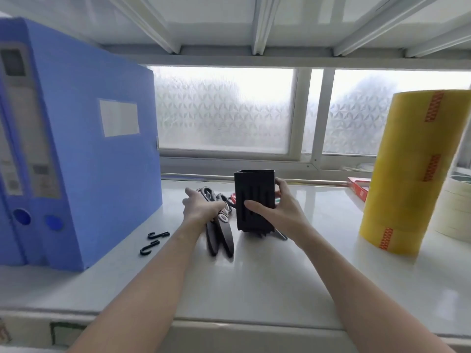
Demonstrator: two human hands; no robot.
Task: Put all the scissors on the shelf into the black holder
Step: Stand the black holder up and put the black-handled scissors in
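Now we have both hands out over the white shelf, near its middle. Our right hand is closed around the black holder, thumb laid across the slotted front and fingers curled around its right side; the holder stands upright with its open top facing up. Our left hand rests on the scissors, fingers loosely curled over the handle loops, though we cannot tell how firmly it grips them. The scissors lie flat just to the left of the holder, dark blades slightly apart and pointing toward the shelf's front edge. Something red shows behind the holder, mostly hidden, and a thin metal piece pokes out by its lower right corner.

To the left, a blue file box stands upright, its corner near the left hand, with two small black hooks lying at its foot. To the right, well apart from the holder, a tall stack of yellow tape rolls stands, paler rolls behind it. Between the holder and the tape the surface is bare, as is the wide strip toward the front edge. A frosted window closes the back, and the ribbed underside of an upper shelf hangs overhead.
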